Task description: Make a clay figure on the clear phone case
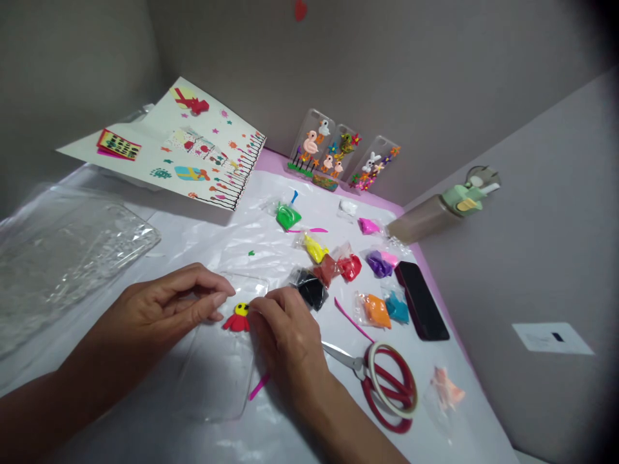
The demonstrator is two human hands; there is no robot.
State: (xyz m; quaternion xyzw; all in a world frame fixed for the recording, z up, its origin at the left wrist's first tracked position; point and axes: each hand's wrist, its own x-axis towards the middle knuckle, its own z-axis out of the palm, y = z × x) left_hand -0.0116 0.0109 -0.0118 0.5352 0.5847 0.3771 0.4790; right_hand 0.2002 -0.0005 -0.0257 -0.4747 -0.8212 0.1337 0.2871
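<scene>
Because a clear plastic phone case (217, 370) supports the red-and-yellow clay figure (236, 321), the right hand (293, 338) can apparently reach its head, left hand (178, 303) curled alongside; whether bent fingers grip anything, I can't tell.

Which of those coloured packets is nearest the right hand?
The black packet, just beyond the right hand; the brown packet and all the others lie farther off.

head camera; above the white-sheeted tabletop (207, 241), facing forward and down; close range; bare left hand (171, 303) lower left, bare right hand (290, 338) lower centre; plain grey wall (348, 64) across upper frame
</scene>
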